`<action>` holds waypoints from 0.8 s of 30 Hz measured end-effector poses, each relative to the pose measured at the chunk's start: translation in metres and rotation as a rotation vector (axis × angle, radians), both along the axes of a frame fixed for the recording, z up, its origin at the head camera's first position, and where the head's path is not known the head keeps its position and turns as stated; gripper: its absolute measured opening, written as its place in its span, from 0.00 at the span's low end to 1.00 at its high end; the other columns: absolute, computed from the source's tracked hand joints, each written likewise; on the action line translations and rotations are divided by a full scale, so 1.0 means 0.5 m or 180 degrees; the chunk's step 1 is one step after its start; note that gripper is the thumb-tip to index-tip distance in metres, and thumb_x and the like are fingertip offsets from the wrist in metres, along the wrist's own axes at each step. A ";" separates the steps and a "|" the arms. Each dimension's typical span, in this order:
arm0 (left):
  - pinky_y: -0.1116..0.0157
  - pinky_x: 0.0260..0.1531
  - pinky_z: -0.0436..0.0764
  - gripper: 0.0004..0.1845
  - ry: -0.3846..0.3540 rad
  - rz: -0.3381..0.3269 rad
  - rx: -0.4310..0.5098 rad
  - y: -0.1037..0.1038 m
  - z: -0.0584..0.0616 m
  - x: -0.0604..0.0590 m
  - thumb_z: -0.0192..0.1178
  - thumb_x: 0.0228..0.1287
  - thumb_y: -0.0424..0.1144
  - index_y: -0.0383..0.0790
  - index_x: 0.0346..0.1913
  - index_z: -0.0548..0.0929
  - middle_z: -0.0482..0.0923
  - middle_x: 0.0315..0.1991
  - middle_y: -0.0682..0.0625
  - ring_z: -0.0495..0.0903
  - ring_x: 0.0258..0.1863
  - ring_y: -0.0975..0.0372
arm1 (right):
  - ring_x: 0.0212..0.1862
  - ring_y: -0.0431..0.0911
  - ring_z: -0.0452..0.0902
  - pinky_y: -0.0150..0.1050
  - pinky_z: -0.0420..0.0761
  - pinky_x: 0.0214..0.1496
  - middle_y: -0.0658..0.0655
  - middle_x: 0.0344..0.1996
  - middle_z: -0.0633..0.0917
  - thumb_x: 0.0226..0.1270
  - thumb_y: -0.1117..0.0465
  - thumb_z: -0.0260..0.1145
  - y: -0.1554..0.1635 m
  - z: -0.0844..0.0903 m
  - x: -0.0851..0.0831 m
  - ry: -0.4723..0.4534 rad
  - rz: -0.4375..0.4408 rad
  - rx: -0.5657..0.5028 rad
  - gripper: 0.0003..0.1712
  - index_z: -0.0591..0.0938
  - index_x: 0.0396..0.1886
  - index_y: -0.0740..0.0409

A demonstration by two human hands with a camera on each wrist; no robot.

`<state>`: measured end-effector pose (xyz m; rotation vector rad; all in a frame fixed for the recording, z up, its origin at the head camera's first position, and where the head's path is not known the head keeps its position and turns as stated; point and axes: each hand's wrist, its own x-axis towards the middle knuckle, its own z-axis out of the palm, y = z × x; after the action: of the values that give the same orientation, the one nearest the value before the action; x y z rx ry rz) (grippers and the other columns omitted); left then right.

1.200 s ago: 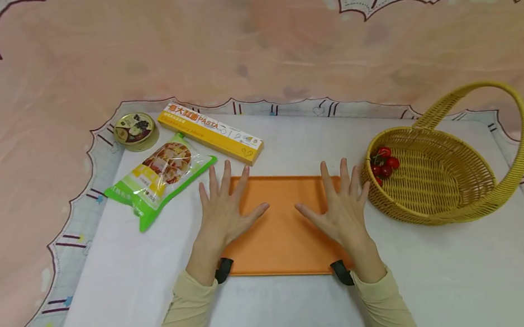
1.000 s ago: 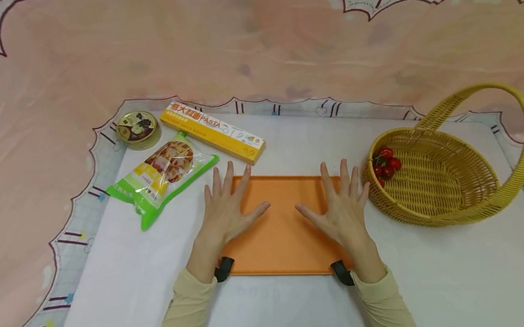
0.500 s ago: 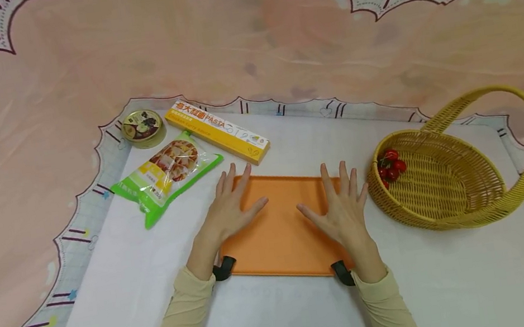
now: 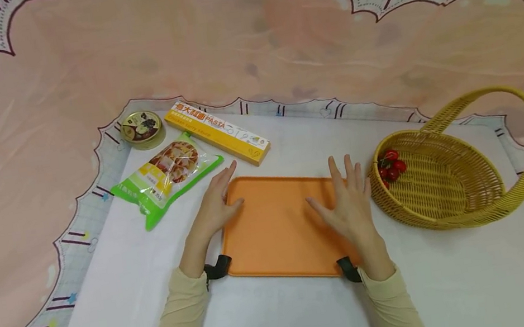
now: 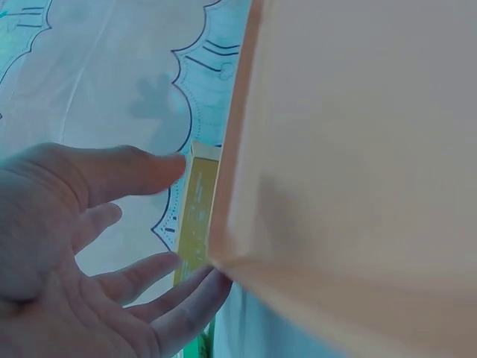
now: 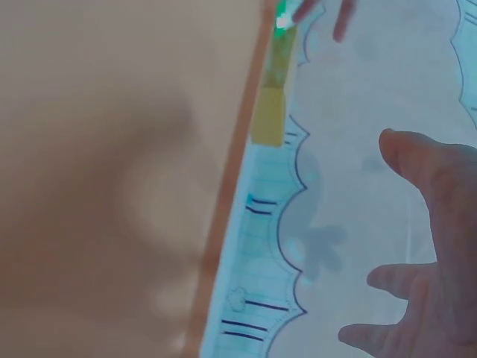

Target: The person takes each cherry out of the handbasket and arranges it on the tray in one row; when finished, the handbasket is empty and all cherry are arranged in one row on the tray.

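An orange rectangular tray [image 4: 280,234] lies on the white table in the head view. My left hand [image 4: 211,208] is at the tray's left edge, thumb apart from the fingers, holding nothing. In the left wrist view, the fingers of that hand [image 5: 97,246] come close to a tray corner; whether they touch it I cannot tell. Over the tray's right side, my right hand [image 4: 352,211] is spread with fingers extended and nothing in it. The right wrist view has part of the right hand [image 6: 440,224], thumb and fingers apart.
Behind the left hand lie a green-edged plastic food bag [image 4: 169,174], a yellow-and-white pasta box [image 4: 218,131] and a round gold tin [image 4: 142,130]. On the right stands a yellow wicker basket [image 4: 401,207] with a tall handle, containing several small red fruits [image 4: 393,167].
My left hand has moved left and turned, its fingers now closer together. My right hand has shifted slightly right. The tray and the other items stay put; the camera view has shifted a little.
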<state>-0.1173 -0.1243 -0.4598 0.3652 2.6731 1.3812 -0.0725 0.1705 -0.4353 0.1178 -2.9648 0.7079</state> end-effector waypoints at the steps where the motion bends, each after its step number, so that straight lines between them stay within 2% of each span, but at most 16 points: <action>1: 0.44 0.62 0.70 0.46 -0.0015 0.0010 0.0031 -0.003 0.000 0.000 0.67 0.58 0.28 0.41 0.78 0.56 0.57 0.71 0.31 0.63 0.68 0.40 | 0.76 0.68 0.35 0.72 0.42 0.70 0.67 0.77 0.44 0.62 0.36 0.66 0.003 0.004 -0.001 0.0041 -0.0007 -0.0033 0.56 0.50 0.80 0.53; 4: 0.48 0.53 0.79 0.46 -0.0114 0.0064 0.0098 -0.010 0.002 -0.001 0.67 0.57 0.26 0.41 0.77 0.56 0.61 0.69 0.31 0.69 0.63 0.41 | 0.76 0.68 0.36 0.72 0.42 0.70 0.68 0.77 0.45 0.62 0.38 0.68 0.013 0.017 -0.002 0.0126 -0.0045 -0.0159 0.56 0.51 0.80 0.53; 8: 0.52 0.48 0.82 0.47 -0.0324 0.0171 0.0181 -0.017 0.007 -0.002 0.66 0.57 0.24 0.43 0.78 0.56 0.65 0.67 0.32 0.74 0.58 0.42 | 0.76 0.66 0.37 0.71 0.42 0.70 0.67 0.77 0.45 0.63 0.41 0.68 0.029 0.036 -0.005 0.0201 -0.0126 -0.0270 0.54 0.51 0.80 0.53; 17: 0.51 0.52 0.80 0.45 -0.0577 0.0245 0.0194 -0.028 0.016 -0.001 0.66 0.59 0.26 0.42 0.77 0.56 0.73 0.61 0.33 0.79 0.53 0.44 | 0.75 0.70 0.42 0.72 0.46 0.69 0.70 0.76 0.48 0.65 0.44 0.66 0.055 0.064 -0.013 0.0352 -0.0245 -0.0325 0.50 0.53 0.79 0.55; 24: 0.52 0.50 0.81 0.35 -0.0642 0.0215 0.0159 -0.043 0.018 -0.002 0.64 0.62 0.29 0.34 0.72 0.65 0.78 0.54 0.32 0.81 0.50 0.44 | 0.74 0.70 0.46 0.72 0.49 0.69 0.72 0.74 0.52 0.66 0.46 0.65 0.072 0.073 -0.020 0.0469 -0.0290 -0.0422 0.48 0.56 0.78 0.58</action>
<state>-0.1180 -0.1460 -0.4508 0.1326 2.5128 1.4221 -0.0825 0.2066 -0.3989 0.0241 -2.7554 0.8419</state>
